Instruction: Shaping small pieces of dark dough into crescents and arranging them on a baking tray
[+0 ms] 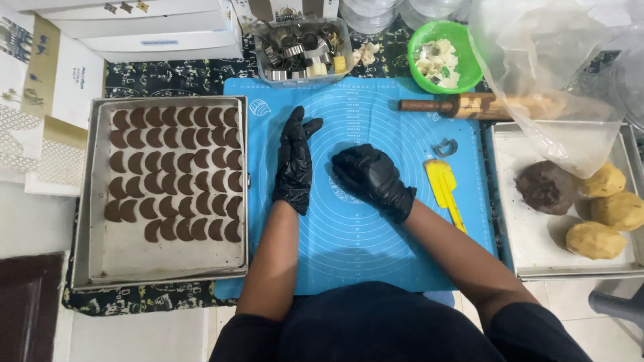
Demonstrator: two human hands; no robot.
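Both hands are gloved in black: left hand [294, 161] is laid flat and open on the round-marked blue silicone baking mat [376, 255], right hand [370, 175] curled closed beside it, nothing visibly gripped.

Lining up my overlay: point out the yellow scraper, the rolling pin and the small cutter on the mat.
yellow scraper [441, 181], head view, on its broad blade.
rolling pin [483, 105], head view, on the middle of its barrel.
small cutter [445, 147], head view, on its metal band.

2 gloved hands [335, 171], 3 yellow dough balls [604, 211], 1 brown dough lump [545, 188], 2 trays [90, 201].
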